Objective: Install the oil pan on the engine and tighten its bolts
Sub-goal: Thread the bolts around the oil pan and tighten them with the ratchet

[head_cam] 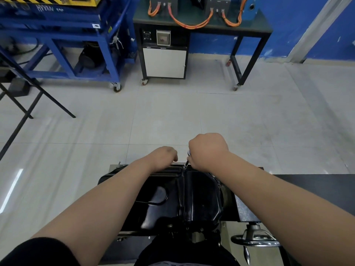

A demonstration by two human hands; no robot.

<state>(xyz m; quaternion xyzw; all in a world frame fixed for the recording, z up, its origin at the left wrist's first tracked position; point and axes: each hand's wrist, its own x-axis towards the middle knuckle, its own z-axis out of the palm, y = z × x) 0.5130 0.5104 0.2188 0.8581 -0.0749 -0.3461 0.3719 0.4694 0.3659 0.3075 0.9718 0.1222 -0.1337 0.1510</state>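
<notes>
A glossy black oil pan (172, 196) lies on the engine directly below me, its bolt flange running around the edge. At the pan's far edge my right hand (208, 150) grips a small chrome socket driver (187, 159) that stands upright, tip down on the flange. My left hand (163, 156) rests with curled fingers on the far rim just left of the tool; what its fingertips hold is hidden. Bolt heads (170, 225) show along the near flange.
A chrome handwheel (255, 239) of the engine stand sits at the lower right. Across the tiled floor stand a blue wheeled cart (76, 54) and a black bench (201, 27) with orange cables. Black stand legs (28, 104) cross the left side.
</notes>
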